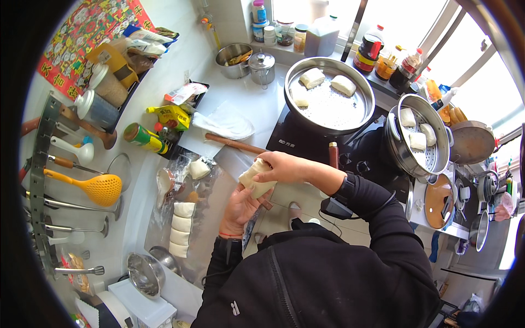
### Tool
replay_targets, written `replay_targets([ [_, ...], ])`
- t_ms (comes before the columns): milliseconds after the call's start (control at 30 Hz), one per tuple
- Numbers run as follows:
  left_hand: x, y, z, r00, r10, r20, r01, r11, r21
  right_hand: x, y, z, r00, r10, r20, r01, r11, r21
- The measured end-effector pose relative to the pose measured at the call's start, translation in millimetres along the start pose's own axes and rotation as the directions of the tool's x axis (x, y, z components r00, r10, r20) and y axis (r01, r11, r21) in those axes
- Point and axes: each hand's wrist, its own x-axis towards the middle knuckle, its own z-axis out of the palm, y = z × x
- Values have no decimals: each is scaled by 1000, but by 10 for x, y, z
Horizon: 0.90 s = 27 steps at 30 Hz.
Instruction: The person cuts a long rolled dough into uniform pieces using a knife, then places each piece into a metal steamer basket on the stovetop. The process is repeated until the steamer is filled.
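Both hands hold one piece of white dough in front of my body. My right hand grips it from above, while my left hand supports it from below with the palm turned up. Left of the hands, a row of several cut dough pieces lies on a floured, transparent mat. Another dough piece sits apart near the mat's far end. Beyond my right hand, a steel steamer tray holds 3 dough pieces. Several more lie in a second steamer at the right.
A wooden rolling pin lies by a white cloth. Both steamers stand over a black cooktop, where a reddish-brown handle juts toward me. Steel bowls sit at lower left. Utensils such as a yellow skimmer hang along the wall.
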Motion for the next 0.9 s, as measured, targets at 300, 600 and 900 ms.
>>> replay_targets([
  [300, 400, 142, 456, 995, -6, 96, -4, 995, 99, -19, 443, -424, 997, -3, -79, 47, 823, 566],
  [600, 459, 263, 330, 999, 50, 16, -52, 968, 244, -174, 938, -1567, 968, -33, -247, 237, 426, 873],
  [900, 408, 198, 131, 990, 77, -121, -48, 973, 227, 127, 1417, -2710, 814, 389, -432, -38, 777, 628],
])
